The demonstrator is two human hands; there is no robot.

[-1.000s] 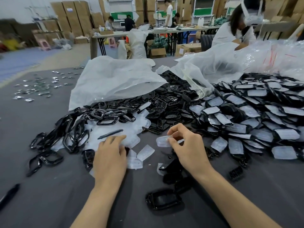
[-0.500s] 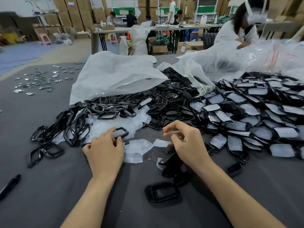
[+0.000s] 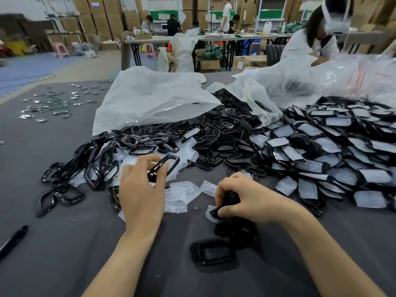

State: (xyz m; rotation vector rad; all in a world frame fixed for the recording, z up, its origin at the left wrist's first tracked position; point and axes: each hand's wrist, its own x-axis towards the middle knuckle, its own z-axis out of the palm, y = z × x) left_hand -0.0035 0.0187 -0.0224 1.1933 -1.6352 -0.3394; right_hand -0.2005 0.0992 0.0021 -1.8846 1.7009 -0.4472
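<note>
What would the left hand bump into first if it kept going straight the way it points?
The left hand, holding a black frame, points away from the person. It would probably meet the heap of black frames first, then the white bag; depth is unclear.

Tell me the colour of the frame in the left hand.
Glossy black; the frame shows best in the head view.

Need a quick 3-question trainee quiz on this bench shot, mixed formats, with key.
1. True or false: the left hand holds a black ring frame.
2. The right hand grips: A) scissors B) a black part C) a screwdriver.
3. Short answer: which lies closer to the wearer, the lone black shell or the hands?
Key: 1 true; 2 B; 3 the shell.
</note>
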